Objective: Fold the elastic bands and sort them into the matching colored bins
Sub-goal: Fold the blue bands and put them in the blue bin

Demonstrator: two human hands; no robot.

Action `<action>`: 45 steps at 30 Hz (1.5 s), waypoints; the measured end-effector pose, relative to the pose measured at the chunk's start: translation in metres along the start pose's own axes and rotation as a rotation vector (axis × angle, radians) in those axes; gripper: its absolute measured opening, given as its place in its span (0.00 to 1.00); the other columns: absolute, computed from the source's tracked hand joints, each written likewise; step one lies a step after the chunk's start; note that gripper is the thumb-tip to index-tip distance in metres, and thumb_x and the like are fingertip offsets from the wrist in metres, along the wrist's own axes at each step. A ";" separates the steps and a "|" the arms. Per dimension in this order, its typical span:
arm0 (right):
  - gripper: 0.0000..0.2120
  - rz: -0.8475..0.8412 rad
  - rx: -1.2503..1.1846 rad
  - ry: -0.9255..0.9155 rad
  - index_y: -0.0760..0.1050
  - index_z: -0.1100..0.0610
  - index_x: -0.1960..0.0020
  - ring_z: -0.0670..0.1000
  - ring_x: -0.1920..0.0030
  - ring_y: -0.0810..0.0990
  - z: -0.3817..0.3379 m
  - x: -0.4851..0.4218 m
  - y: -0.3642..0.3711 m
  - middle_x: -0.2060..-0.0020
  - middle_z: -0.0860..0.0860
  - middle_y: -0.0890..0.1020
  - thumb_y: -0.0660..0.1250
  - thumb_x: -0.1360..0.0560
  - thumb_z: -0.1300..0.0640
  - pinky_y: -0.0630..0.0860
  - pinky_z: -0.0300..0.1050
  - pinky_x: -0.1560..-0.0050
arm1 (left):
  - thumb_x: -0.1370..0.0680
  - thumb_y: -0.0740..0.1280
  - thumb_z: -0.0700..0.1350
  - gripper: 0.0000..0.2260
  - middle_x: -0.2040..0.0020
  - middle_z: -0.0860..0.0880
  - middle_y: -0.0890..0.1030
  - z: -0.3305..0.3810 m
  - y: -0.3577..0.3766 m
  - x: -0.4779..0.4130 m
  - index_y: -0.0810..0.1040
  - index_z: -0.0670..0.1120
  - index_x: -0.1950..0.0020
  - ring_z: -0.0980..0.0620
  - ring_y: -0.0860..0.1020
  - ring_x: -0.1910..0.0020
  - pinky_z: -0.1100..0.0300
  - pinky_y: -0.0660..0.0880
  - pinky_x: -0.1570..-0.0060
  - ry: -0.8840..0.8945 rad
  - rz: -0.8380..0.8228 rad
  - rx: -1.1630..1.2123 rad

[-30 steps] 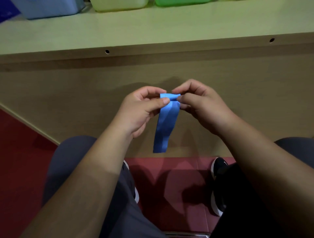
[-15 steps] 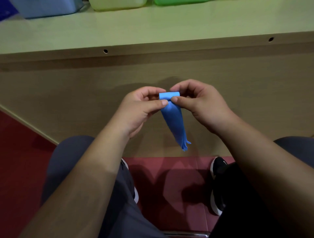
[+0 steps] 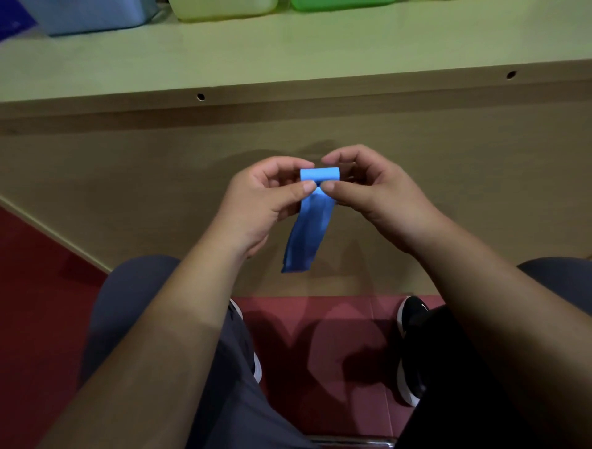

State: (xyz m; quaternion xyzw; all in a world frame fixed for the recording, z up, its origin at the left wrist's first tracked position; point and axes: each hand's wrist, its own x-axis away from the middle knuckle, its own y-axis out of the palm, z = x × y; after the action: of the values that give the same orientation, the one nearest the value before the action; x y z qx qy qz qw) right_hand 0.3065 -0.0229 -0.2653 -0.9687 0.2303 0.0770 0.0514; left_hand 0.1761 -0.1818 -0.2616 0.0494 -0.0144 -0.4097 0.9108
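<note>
We held a blue elastic band point(image 3: 307, 230) in mid-air in front of the table point(image 3: 288, 54), above our knees, with its top end folded over and the rest hanging loose. Our left hand point(image 3: 266, 198) and right hand point(image 3: 378, 195) each pinched that folded top between thumb and curled fingers, the thumb tips almost meeting. A blue bin point(image 3: 93, 16), a yellow bin point(image 3: 224, 8) and a green bin point(image 3: 336, 4) stood at the table's far side.

Table top: a bare strip of the table point(image 3: 320, 48) runs between its near edge and the bins; a hand can pass over it.
Back of table: blue bin point(image 3: 96, 16), yellow bin point(image 3: 224, 8) and green bin point(image 3: 336, 4) stand side by side.
Front panel point(image 3: 128, 179): blocks the way forward behind the left hand point(image 3: 259, 198) and right hand point(image 3: 378, 192), which pinch the blue elastic band point(image 3: 307, 234).
Below: open air between the knees point(image 3: 134, 288).
</note>
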 end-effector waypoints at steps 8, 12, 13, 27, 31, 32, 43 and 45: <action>0.10 0.026 0.002 0.008 0.83 0.60 0.40 0.48 0.55 0.82 0.001 -0.001 0.004 0.54 0.55 0.86 0.73 0.20 0.66 0.81 0.44 0.51 | 0.23 0.73 0.29 0.14 0.47 0.41 0.85 0.001 -0.001 0.000 0.82 0.41 0.39 0.48 0.84 0.47 0.56 0.82 0.43 0.015 -0.002 0.023; 0.12 0.034 0.001 -0.008 0.82 0.60 0.40 0.49 0.53 0.82 0.001 -0.001 0.003 0.53 0.57 0.86 0.74 0.22 0.69 0.82 0.41 0.50 | 0.22 0.73 0.32 0.14 0.44 0.40 0.84 -0.001 0.000 0.001 0.81 0.39 0.37 0.48 0.84 0.46 0.56 0.82 0.42 -0.044 -0.007 0.039; 0.13 0.037 0.005 -0.015 0.82 0.61 0.40 0.49 0.53 0.82 0.001 -0.001 0.003 0.52 0.60 0.86 0.74 0.22 0.70 0.82 0.42 0.50 | 0.21 0.73 0.33 0.13 0.44 0.40 0.84 -0.002 0.000 0.001 0.81 0.38 0.37 0.48 0.84 0.46 0.56 0.82 0.43 -0.051 -0.011 0.048; 0.10 0.023 -0.063 0.013 0.81 0.56 0.35 0.54 0.49 0.82 0.004 -0.001 0.007 0.49 0.64 0.84 0.70 0.16 0.60 0.82 0.53 0.43 | 0.24 0.74 0.30 0.14 0.49 0.45 0.87 -0.003 -0.001 -0.001 0.83 0.43 0.42 0.49 0.85 0.48 0.57 0.81 0.49 0.092 0.034 -0.026; 0.11 0.068 -0.035 0.021 0.83 0.52 0.37 0.51 0.49 0.83 0.007 -0.002 0.008 0.44 0.66 0.84 0.73 0.19 0.60 0.81 0.53 0.42 | 0.25 0.75 0.30 0.16 0.47 0.44 0.87 -0.006 -0.003 -0.003 0.84 0.43 0.40 0.49 0.85 0.46 0.58 0.80 0.48 0.103 0.039 -0.048; 0.11 0.074 -0.037 0.026 0.83 0.52 0.38 0.50 0.49 0.83 0.007 -0.002 0.009 0.44 0.63 0.86 0.73 0.19 0.61 0.81 0.51 0.43 | 0.25 0.75 0.30 0.16 0.46 0.44 0.87 -0.006 -0.003 -0.003 0.83 0.43 0.40 0.49 0.85 0.45 0.59 0.80 0.48 0.095 0.045 -0.049; 0.15 0.076 -0.031 -0.020 0.82 0.55 0.42 0.46 0.48 0.83 0.002 -0.002 0.006 0.50 0.50 0.87 0.74 0.23 0.71 0.80 0.42 0.43 | 0.24 0.76 0.33 0.14 0.47 0.43 0.86 -0.009 0.000 -0.005 0.83 0.41 0.40 0.49 0.84 0.47 0.51 0.81 0.41 0.152 0.085 -0.101; 0.14 0.091 -0.016 -0.023 0.82 0.56 0.40 0.46 0.46 0.84 0.002 -0.002 0.006 0.48 0.49 0.86 0.73 0.22 0.69 0.80 0.42 0.41 | 0.25 0.77 0.32 0.14 0.47 0.44 0.87 -0.007 0.002 -0.005 0.83 0.41 0.41 0.50 0.84 0.48 0.55 0.81 0.43 0.201 0.107 -0.123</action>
State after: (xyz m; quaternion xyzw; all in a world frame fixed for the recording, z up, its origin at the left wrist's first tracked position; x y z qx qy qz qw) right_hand 0.3023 -0.0270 -0.2672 -0.9566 0.2730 0.0923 0.0427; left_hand 0.1751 -0.1765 -0.2679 0.0336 0.0995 -0.3537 0.9294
